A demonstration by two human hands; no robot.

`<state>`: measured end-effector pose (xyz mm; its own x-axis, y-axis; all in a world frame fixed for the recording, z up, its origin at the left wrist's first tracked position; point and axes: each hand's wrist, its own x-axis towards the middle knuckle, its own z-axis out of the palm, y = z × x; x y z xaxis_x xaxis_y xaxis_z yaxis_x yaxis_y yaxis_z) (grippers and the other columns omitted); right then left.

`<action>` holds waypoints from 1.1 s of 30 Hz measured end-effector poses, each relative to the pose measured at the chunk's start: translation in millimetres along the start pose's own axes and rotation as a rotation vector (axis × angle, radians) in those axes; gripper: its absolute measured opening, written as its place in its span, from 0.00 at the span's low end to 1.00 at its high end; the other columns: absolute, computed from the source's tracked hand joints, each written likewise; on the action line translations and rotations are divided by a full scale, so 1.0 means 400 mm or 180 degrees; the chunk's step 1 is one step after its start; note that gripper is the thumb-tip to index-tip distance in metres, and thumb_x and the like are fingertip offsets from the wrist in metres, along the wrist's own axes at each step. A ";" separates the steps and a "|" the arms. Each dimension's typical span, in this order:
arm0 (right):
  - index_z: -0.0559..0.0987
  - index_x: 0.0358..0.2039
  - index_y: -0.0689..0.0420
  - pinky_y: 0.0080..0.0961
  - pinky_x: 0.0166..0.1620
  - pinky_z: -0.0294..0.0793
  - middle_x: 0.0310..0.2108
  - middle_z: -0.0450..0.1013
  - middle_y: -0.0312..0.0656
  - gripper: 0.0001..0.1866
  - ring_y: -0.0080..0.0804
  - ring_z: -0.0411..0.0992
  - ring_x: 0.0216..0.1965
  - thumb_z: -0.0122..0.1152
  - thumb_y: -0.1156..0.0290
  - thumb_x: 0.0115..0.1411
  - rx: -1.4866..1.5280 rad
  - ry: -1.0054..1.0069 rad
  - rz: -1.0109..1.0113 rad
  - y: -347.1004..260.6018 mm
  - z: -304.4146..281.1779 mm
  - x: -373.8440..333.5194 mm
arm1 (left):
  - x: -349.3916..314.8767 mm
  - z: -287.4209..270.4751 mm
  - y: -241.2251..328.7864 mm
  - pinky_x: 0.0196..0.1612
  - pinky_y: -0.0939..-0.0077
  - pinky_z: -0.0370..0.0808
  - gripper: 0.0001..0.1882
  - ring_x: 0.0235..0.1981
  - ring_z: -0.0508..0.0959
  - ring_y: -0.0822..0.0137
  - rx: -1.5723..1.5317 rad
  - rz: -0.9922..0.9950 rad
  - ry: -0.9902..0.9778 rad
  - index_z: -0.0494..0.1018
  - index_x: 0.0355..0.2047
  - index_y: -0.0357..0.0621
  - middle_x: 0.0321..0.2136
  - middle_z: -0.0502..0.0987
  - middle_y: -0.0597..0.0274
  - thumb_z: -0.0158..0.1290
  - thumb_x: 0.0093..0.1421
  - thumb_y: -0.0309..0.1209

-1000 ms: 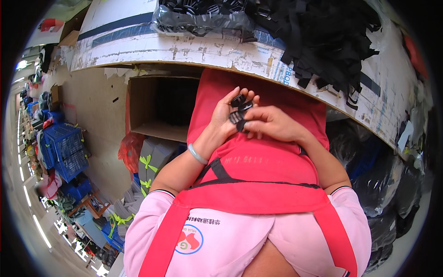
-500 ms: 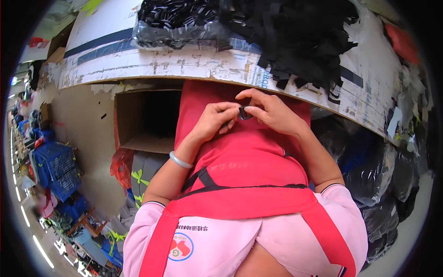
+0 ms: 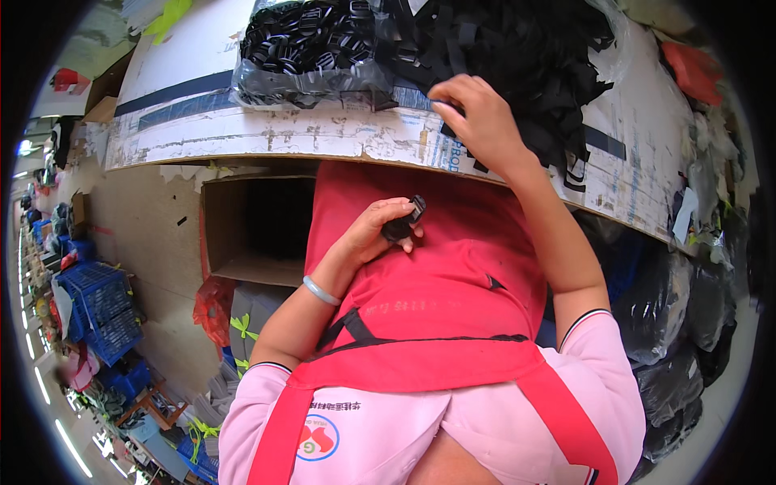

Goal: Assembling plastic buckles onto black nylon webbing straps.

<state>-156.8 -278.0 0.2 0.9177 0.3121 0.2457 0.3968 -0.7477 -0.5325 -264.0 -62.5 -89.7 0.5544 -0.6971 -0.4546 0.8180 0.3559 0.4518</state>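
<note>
Over the lap of my red apron (image 3: 453, 283), my left hand (image 3: 373, 230) is closed around a small black plastic buckle (image 3: 415, 210). Black webbing seems bunched with it, partly hidden by my fingers. My right hand (image 3: 485, 125) is raised over the front of the worktop, its thumb and forefinger apart and nothing visible between them. Just beyond it lies a heap of black webbing straps (image 3: 525, 65). To the left of that heap, a clear plastic bag (image 3: 299, 87) holds many loose black buckles (image 3: 303, 40).
The worktop is covered with worn white cardboard (image 3: 323, 133). Beneath its edge stands an open cardboard box (image 3: 259, 271), with a red plastic bag (image 3: 215, 311) beside it. Black plastic-wrapped bundles (image 3: 647, 315) crowd the right. Blue crates (image 3: 101, 303) stand at far left.
Both hands were together over my lap on a black piece. My right hand has let go and moved up to the worktop; my left has kept the buckle, lowering slightly.
</note>
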 end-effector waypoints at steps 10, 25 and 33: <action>0.74 0.49 0.57 0.39 0.51 0.72 0.47 0.69 0.53 0.20 0.52 0.71 0.49 0.61 0.66 0.56 -0.1102 -0.0371 0.0627 0.070 0.162 0.274 | 0.016 -0.039 -0.006 0.29 0.71 0.74 0.11 0.29 0.72 0.66 -0.1141 -0.0056 -0.0135 0.71 0.34 0.41 0.24 0.69 0.64 0.48 0.65 0.36; 0.79 0.33 0.60 0.27 0.40 0.72 0.30 0.72 0.44 0.07 0.37 0.74 0.35 0.62 0.74 0.53 0.1417 -0.1317 0.0316 -0.125 0.066 -0.043 | 0.025 -0.061 -0.002 0.41 0.56 0.79 0.12 0.44 0.77 0.57 -0.1630 0.0020 0.0104 0.73 0.40 0.41 0.39 0.77 0.56 0.48 0.64 0.36; 0.78 0.40 0.58 0.30 0.38 0.73 0.38 0.73 0.44 0.12 0.38 0.74 0.33 0.62 0.69 0.56 0.0809 -0.0938 0.0010 -0.108 0.061 -0.034 | 0.042 -0.076 -0.004 0.26 0.74 0.75 0.13 0.33 0.77 0.62 -0.1510 -0.0119 -0.0079 0.70 0.42 0.41 0.32 0.75 0.59 0.47 0.65 0.37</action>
<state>-185.9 -235.6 -0.1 0.8700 0.4926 0.0202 0.3517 -0.5913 -0.7257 -251.4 -56.1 -121.4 0.5243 -0.7274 -0.4428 0.8201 0.5713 0.0326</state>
